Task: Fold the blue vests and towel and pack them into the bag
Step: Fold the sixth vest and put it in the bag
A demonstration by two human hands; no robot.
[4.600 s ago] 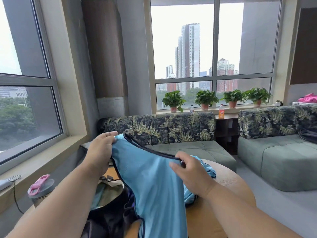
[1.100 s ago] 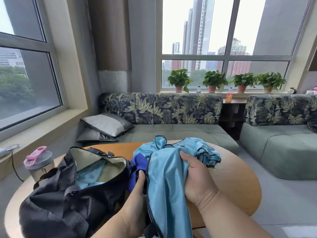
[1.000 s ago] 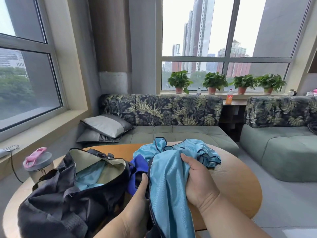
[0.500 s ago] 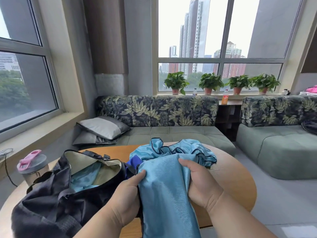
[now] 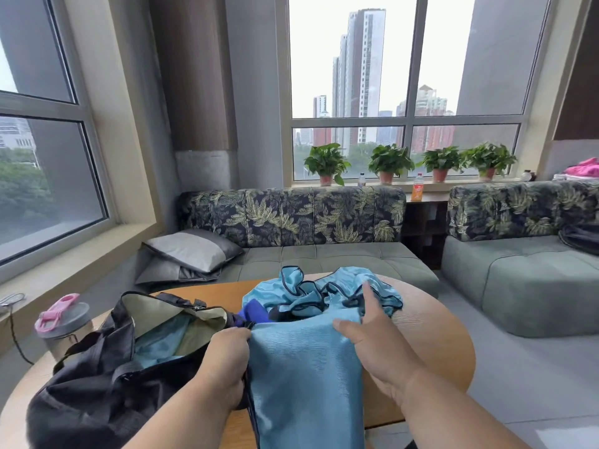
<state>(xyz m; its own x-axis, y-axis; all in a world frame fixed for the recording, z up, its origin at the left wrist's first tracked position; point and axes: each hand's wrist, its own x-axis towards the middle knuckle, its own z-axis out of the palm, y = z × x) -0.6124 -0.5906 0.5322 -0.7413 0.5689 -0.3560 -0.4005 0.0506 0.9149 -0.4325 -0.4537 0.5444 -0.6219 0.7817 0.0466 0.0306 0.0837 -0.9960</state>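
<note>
1. Over the near edge of the round bench [image 5: 437, 335], the vest [image 5: 301, 377] being folded hangs between the two hands; its lower part drops below the bench edge and out of view.
2. Left hand [image 5: 223, 361]: fingers curled round the left edge of the vest, gripping it just beside the open mouth of the bag [image 5: 97, 393].
3. Right hand [image 5: 376, 345]: thumb pressed onto the upper right part of the vest, forefinger pointing up toward the pile. Whether the other fingers clasp the cloth from behind cannot be told.
4. Remaining items: a crumpled pile of vests [image 5: 324, 296] with dark trim lies on the bench beyond the hands. A darker blue cloth [image 5: 252, 314], possibly the towel, shows between the pile and the bag.
5. Bag contents: light blue cloth is visible inside the bag, so part of the packing appears done.
6. Handling, judged from appearance:
   - The cloth looks thin, light and limp; it will not hold a fold unsupported.
   - The sheen suggests a slippery surface; folds may slide open.
   - It is not fragile; a firm grip is acceptable.
7. Recommended hold: grip the bound edges or both top corners, and support the folded bundle from beneath when moving it to the bag.
</note>
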